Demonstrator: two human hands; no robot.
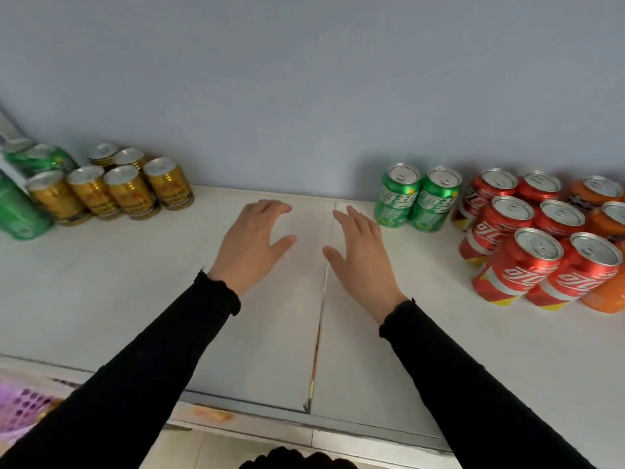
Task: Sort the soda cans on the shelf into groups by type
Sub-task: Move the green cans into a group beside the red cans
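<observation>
- gold cans [111,189]: six upright, clustered at the far left of the shelf [135,299], close to the back wall [304,79].
- green cans, left [23,191]: three or so, at the left edge behind and beside the gold group; partly cut off, count uncertain.
- green cans, right [419,199]: two upright, touching each other, right of centre at the back.
- red cans [527,238]: about seven, packed in rows just right of that green pair.
- orange cans [605,211]: several at the far right edge, against the red group; partly out of frame.
- my left hand [252,240]: spread flat, palm down, holding nothing, over the bare middle of the shelf.
- my right hand [360,255]: likewise spread and empty, just beside the left, near the right-hand green pair.
- both arms in black sleeves [152,367].
- a seam [319,319] runs front to back between my hands.
- purple dotted item [23,407] below the shelf, lower left; blurred.
</observation>
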